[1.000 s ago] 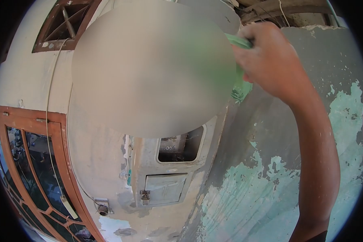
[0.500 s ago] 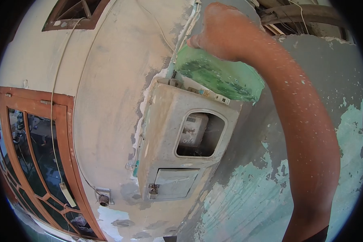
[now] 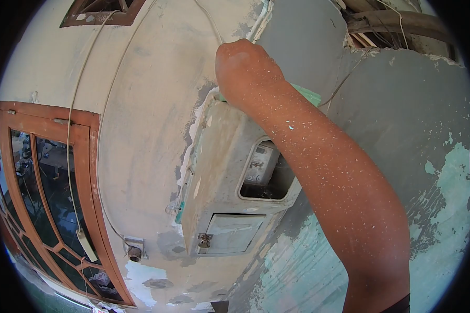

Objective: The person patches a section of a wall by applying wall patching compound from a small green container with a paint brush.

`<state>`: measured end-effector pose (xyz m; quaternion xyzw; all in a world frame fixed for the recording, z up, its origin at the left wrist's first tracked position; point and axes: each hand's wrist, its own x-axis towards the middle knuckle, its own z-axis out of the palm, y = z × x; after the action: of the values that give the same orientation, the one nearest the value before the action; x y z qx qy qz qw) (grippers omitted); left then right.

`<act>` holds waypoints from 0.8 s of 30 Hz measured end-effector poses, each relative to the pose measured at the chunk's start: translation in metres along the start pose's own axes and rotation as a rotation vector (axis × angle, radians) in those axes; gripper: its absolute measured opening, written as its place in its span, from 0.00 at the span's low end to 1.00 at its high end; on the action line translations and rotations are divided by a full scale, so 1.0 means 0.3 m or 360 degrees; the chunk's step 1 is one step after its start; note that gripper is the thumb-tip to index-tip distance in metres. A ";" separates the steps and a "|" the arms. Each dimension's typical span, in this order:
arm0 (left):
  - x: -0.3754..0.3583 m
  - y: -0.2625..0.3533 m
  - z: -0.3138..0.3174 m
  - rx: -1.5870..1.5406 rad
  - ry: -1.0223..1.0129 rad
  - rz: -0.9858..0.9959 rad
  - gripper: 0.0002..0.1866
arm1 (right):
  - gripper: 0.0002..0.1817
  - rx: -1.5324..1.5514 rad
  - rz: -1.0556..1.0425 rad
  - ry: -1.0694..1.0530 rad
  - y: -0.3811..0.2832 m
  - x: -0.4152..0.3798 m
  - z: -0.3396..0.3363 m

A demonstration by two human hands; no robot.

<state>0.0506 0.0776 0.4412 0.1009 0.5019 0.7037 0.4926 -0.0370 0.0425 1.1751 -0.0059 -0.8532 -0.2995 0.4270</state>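
Green piece [image 3: 306, 95] in right hand [image 3: 248, 68], grey meter [image 3: 261, 160], blurred white digits [image 3: 253, 177].

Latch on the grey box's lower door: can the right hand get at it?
Likely yes: nothing covers the latch; the right hand, near the top of the box, would have to come down.

your right forearm [image 3: 339, 188]: you had matt skin here, speckled with dry, pale flakes.
green piece [image 3: 306, 95]: you saw only a smooth, plastic-looking edge.
meter box [image 3: 209, 148]: its casing faced you matt, scuffed and stained; you could not tell metal from plastic.
padlock [image 3: 204, 241]: you saw dull, worn metal.
cream wall [image 3: 146, 115]: you faced matt, blotchy painted plaster.
grey wall [image 3: 300, 39]: it looked to you like smooth, matt cement.
turquoise paint [image 3: 292, 261]: you saw rough, flaking edges.
door frame [image 3: 84, 161]: you saw coated wood, slightly glossy.
panes [image 3: 52, 175]: glossy, reflective glass faced you.
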 end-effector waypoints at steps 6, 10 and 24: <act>-0.021 0.017 0.004 -0.0013 -0.0018 -0.0009 0.22 | 0.27 0.0112 0.0011 0.0103 0.030 -0.027 -0.063; -0.096 0.084 0.050 0.0187 0.0011 0.0020 0.21 | 0.26 0.0272 0.0023 0.0261 0.089 -0.060 -0.093; -0.129 0.266 0.260 0.0176 -0.0281 0.0178 0.20 | 0.15 0.0847 0.0015 0.0629 0.137 -1.187 0.048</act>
<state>0.0721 0.0933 0.5562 0.2173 0.4882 0.6897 0.4886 0.1896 0.1711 0.9285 0.1601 -0.8021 -0.0595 0.5722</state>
